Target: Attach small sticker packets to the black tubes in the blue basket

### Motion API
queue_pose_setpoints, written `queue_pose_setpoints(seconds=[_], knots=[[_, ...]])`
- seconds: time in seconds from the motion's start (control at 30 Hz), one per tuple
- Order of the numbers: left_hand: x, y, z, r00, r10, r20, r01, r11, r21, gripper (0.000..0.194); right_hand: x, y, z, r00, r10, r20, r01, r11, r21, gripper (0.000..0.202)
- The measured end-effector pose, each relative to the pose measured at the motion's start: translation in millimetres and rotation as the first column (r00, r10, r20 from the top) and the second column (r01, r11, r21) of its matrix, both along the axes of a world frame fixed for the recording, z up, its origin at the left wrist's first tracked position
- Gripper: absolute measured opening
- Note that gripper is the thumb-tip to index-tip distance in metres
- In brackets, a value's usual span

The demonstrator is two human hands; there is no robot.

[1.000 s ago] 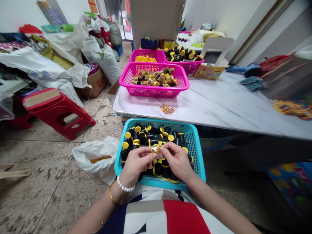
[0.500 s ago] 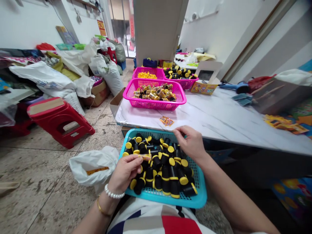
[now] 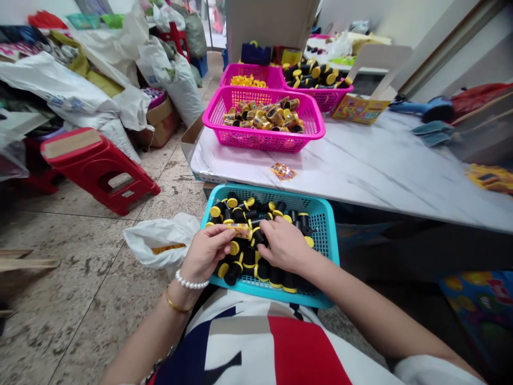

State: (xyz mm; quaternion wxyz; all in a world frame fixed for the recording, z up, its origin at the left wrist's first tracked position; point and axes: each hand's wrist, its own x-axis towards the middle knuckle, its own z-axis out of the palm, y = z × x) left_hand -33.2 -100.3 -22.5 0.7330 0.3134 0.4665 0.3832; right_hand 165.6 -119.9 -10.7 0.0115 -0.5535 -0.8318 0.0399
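Observation:
In the head view, my left hand (image 3: 210, 247) pinches a small yellow-orange labelled cylinder (image 3: 239, 230) between thumb and fingers, with its print facing up. My right hand (image 3: 285, 243) reaches into the blue basket (image 3: 331, 256), fingers curled over a black cylinder (image 3: 258, 235) whose far side they partly hide. Many black cylinders with yellow caps (image 3: 242, 262) fill this basket, which rests at my lap against the table edge. A sheet of small printed stickers (image 3: 283, 171) lies on the table in front of it.
On the marble-patterned table (image 3: 352, 171), a pink basket (image 3: 264, 140) holds labelled cylinders. Behind it are pink baskets of yellow parts (image 3: 248, 81) and black cylinders (image 3: 312, 72), beside a printed box (image 3: 360, 108). Left are a white bag (image 3: 160, 240) and a red stool (image 3: 100, 171).
My right hand has moved from the basket's upper right corner down and left among the cylinders, close to my left hand. My left hand still holds the labelled cylinder. The view has tilted down.

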Motion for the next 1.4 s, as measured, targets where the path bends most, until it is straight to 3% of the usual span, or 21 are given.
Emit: queue_pose_setpoints(seconds=[0.13,0.27,0.33,0.4,0.43,0.5,0.6,0.63,0.7,0.87,1.13,1.33,1.4], knots=[[4.2,0.7,-0.9,1.000,-0.015,0.002,0.015,1.000,-0.010,0.028,-10.6,17.4,4.3,0.996,0.081,0.047,-0.079,0.996,-0.044,0.025],[3.5,1.4,-1.3,0.998,0.061,0.028,-0.060,0.998,-0.038,0.032,-8.1,38.2,5.1,1.000,0.030,-0.003,-0.030,0.985,-0.168,0.027],[1.8,2.5,0.6,0.992,0.108,0.068,-0.105,0.993,-0.051,0.033,1.0,41.6,7.8,0.991,-0.011,-0.134,-0.017,0.978,-0.209,0.028],[1.1,4.1,3.0,0.985,0.138,0.102,-0.132,0.989,-0.070,0.033,12.3,38.1,11.7,0.925,-0.079,-0.372,-0.018,0.968,-0.250,0.035],[1.6,4.9,3.8,0.982,0.147,0.114,-0.139,0.987,-0.080,0.034,17.3,34.5,13.6,0.849,-0.131,-0.511,-0.023,0.959,-0.284,0.039],[5.1,6.0,4.4,0.980,0.147,0.135,-0.134,0.986,-0.096,0.034,24.0,25.2,16.9,0.604,-0.259,-0.753,-0.065,0.926,-0.371,0.043],[15.7,5.8,3.7,0.982,0.107,0.158,-0.092,0.990,-0.103,0.033,23.9,12.5,18.9,0.199,-0.398,-0.896,-0.155,0.890,-0.430,0.037],[19.6,5.3,3.7,0.982,0.092,0.167,-0.075,0.992,-0.106,0.033,22.1,9.8,18.8,0.116,-0.416,-0.902,-0.161,0.888,-0.430,0.034],[25.8,4.0,4.6,0.977,0.073,0.199,-0.051,0.992,-0.113,0.031,18.2,7.1,17.6,0.040,-0.426,-0.904,-0.130,0.895,-0.427,0.031],[28.7,2.9,8.6,0.945,0.062,0.323,-0.012,0.988,-0.156,0.030,14.9,8.9,14.5,-0.029,-0.446,-0.894,0.006,0.895,-0.447,0.028],[27.1,3.1,4.5,0.912,0.039,0.409,0.040,0.983,-0.182,0.021,6.1,4.7,14.7,-0.034,-0.488,-0.872,0.025,0.872,-0.489,0.027],[29.6,0.9,2.9,0.906,0.056,0.420,0.028,0.981,-0.192,0.019,-1.5,-4.5,8.8,0.119,-0.352,-0.928,0.106,0.934,-0.341,0.025],[29.1,-2.2,3.2,0.932,0.071,0.356,-0.019,0.989,-0.148,0.020,-2.2,-6.3,8.1,0.125,-0.326,-0.937,0.084,0.945,-0.317,0.026]])
